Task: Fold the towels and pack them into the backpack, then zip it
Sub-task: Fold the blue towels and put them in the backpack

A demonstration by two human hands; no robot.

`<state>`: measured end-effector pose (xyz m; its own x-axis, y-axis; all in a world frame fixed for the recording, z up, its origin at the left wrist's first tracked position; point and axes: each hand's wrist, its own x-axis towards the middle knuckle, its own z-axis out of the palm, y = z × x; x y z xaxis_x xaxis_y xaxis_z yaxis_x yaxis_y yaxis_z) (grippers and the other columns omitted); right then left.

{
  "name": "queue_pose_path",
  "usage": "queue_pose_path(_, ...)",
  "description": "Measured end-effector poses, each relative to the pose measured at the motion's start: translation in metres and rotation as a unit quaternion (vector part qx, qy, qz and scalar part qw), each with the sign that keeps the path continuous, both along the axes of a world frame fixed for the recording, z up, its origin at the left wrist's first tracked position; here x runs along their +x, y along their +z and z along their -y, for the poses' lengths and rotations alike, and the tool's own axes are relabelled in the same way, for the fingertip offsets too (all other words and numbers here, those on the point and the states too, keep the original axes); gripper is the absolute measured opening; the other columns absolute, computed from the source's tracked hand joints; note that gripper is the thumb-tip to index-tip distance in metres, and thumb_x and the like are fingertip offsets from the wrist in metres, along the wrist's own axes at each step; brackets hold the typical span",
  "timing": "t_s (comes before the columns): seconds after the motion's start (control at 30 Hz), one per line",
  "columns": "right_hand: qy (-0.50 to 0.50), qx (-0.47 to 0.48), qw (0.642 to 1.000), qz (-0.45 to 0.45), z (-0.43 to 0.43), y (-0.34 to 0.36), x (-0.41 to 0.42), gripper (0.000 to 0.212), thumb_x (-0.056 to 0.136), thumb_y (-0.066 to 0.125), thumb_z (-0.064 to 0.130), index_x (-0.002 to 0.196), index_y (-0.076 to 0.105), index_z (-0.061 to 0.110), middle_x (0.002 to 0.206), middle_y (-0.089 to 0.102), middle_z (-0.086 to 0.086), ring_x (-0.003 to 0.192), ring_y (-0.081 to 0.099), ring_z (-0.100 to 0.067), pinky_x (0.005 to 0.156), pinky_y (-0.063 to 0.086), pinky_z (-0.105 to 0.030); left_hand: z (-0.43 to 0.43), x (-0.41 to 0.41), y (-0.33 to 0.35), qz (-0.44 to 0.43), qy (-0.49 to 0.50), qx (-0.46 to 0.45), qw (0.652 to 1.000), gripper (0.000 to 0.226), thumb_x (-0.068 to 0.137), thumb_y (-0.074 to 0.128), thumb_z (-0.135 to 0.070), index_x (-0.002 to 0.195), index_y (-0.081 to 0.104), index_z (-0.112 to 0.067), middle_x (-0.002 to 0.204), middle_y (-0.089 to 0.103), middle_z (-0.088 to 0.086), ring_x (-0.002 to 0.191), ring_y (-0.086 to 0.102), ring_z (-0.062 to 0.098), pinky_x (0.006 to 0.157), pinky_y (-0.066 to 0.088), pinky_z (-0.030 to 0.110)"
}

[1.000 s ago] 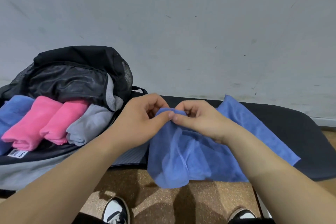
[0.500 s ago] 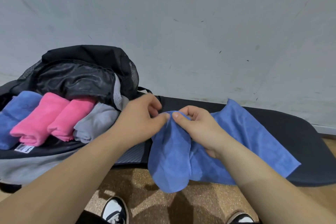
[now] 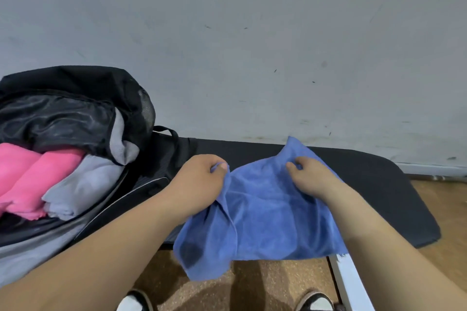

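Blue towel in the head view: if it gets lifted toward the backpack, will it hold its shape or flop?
Likely floppy: the blue towel sags between the left hand and right hand, and its front edge droops off the black bench. Probably light, since fingertip pinches hold it. Its matte, fuzzy look suggests it won't slip.

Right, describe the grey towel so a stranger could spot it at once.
Start at the open black backpack lying at the left of the dark bench. Folded towels sit side by side in its mouth; the grey towel is the rightmost, next to two pink towels. It is the only grey one, and it lies nearest the left hand.
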<state>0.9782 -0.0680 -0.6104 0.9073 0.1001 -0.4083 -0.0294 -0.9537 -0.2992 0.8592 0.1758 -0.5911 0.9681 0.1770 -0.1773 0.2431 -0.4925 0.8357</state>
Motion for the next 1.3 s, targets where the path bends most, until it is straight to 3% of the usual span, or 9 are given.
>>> queue_pose_path(0.13, 0.068, -0.115, 0.991, 0.003, -0.001, 0.008, -0.013, 0.045, 0.103, 0.039, 0.055, 0.122, 0.060, 0.020, 0.134, 0.049, -0.002, 0.131, 0.047, -0.030, 0.088, 0.044, -0.038, 0.008, 0.006, -0.005, -0.006, -0.004, -0.031, 0.999, 0.035, 0.104, 0.044, -0.022, 0.075, 0.047, -0.003, 0.073, 0.036, 0.003, 0.071, 0.031, 0.019, 0.068, 0.029, 0.033)
queue_pose_path(0.23, 0.090, -0.126, 0.988, -0.013, 0.012, 0.016, -0.026, 0.042, 0.103, 0.040, 0.055, 0.091, 0.063, 0.022, 0.106, 0.065, 0.002, 0.096, 0.064, -0.022, 0.081, 0.054, -0.037, 0.014, 0.009, -0.015, -0.004, -0.037, 0.023, 0.999, 0.039, 0.102, 0.048, -0.023, 0.069, 0.031, -0.011, 0.066, 0.028, 0.001, 0.065, 0.026, 0.019, 0.063, 0.027, 0.033)
queue_pose_path(0.37, -0.002, -0.035, 0.999, 0.019, 0.046, 0.021, -0.028, 0.049, 0.101, 0.045, 0.049, 0.063, 0.045, 0.018, 0.061, 0.056, 0.003, 0.057, 0.051, -0.020, 0.057, 0.044, -0.031, 0.028, 0.008, -0.031, -0.014, -0.087, 0.165, 0.982, 0.024, 0.094, 0.055, -0.022, 0.075, 0.048, -0.008, 0.064, 0.044, 0.003, 0.063, 0.034, 0.016, 0.062, 0.033, 0.033)
queue_pose_path(0.6, -0.084, 0.004, 0.992, 0.097, 0.066, -0.012, -0.014, 0.039, 0.096, 0.050, 0.061, 0.094, 0.056, 0.022, 0.088, 0.067, 0.005, 0.079, 0.064, -0.017, 0.061, 0.047, -0.032, 0.043, -0.003, -0.020, -0.041, -0.130, 0.218, 0.966, 0.023, 0.084, 0.046, -0.003, 0.074, 0.059, -0.019, 0.063, 0.051, -0.005, 0.061, 0.037, 0.013, 0.056, 0.029, 0.027)
queue_pose_path(0.8, -0.114, 0.022, 0.986, 0.121, 0.054, -0.024, -0.001, 0.026, 0.091, 0.070, 0.049, 0.096, 0.064, 0.024, 0.112, 0.052, -0.001, 0.108, 0.055, -0.026, 0.081, 0.054, -0.042, 0.036, -0.006, -0.030, -0.027, -0.126, 0.200, 0.971, 0.018, 0.098, 0.050, -0.021, 0.087, 0.061, -0.013, 0.090, 0.070, 0.004, 0.070, 0.047, 0.013, 0.079, 0.053, 0.046)
queue_pose_path(0.97, -0.139, 0.190, 0.963, 0.130, 0.039, -0.011, 0.001, 0.015, 0.091, 0.061, 0.024, 0.084, 0.053, 0.013, 0.078, 0.060, 0.001, 0.067, 0.052, -0.020, 0.059, 0.044, -0.033, 0.027, -0.006, -0.016, 0.023, -0.048, 0.122, 0.991, 0.029, 0.107, 0.047, -0.033, 0.088, 0.064, -0.019, 0.071, 0.063, -0.006, 0.067, 0.056, 0.012, 0.066, 0.047, 0.028)
queue_pose_path(1.03, -0.182, 0.299, 0.927, 0.136, 0.030, 0.008, -0.002, 0.010, 0.089, 0.062, 0.017, 0.087, 0.054, 0.011, 0.076, 0.056, -0.001, 0.066, 0.048, -0.019, 0.057, 0.041, -0.030, 0.020, -0.003, -0.005, 0.045, 0.018, 0.053, 0.997, 0.030, 0.107, 0.048, -0.032, 0.088, 0.068, -0.021, 0.066, 0.061, -0.017, 0.064, 0.054, 0.002, 0.065, 0.045, 0.023)
queue_pose_path(1.17, -0.224, 0.434, 0.865, 0.115, 0.012, 0.050, -0.028, 0.017, 0.080, 0.072, 0.011, 0.085, 0.059, 0.020, 0.079, 0.062, -0.002, 0.074, 0.058, -0.021, 0.069, 0.049, -0.038, 0.006, -0.003, 0.019, 0.082, 0.163, -0.064, 0.981, 0.040, 0.107, 0.050, -0.030, 0.081, 0.050, 0.000, 0.069, 0.046, 0.002, 0.065, 0.043, 0.015, 0.065, 0.039, 0.034)
queue_pose_path(1.3, -0.155, 0.498, 0.848, 0.093, -0.021, 0.078, -0.085, 0.018, 0.081, 0.081, 0.008, 0.086, 0.068, 0.019, 0.084, 0.073, -0.003, 0.075, 0.066, -0.015, 0.074, 0.056, -0.034, 0.016, -0.025, 0.048, 0.103, 0.195, -0.122, 0.968, 0.036, 0.105, 0.059, -0.033, 0.075, 0.048, -0.015, 0.058, 0.046, -0.010, 0.055, 0.041, 0.008, 0.056, 0.038, 0.026)
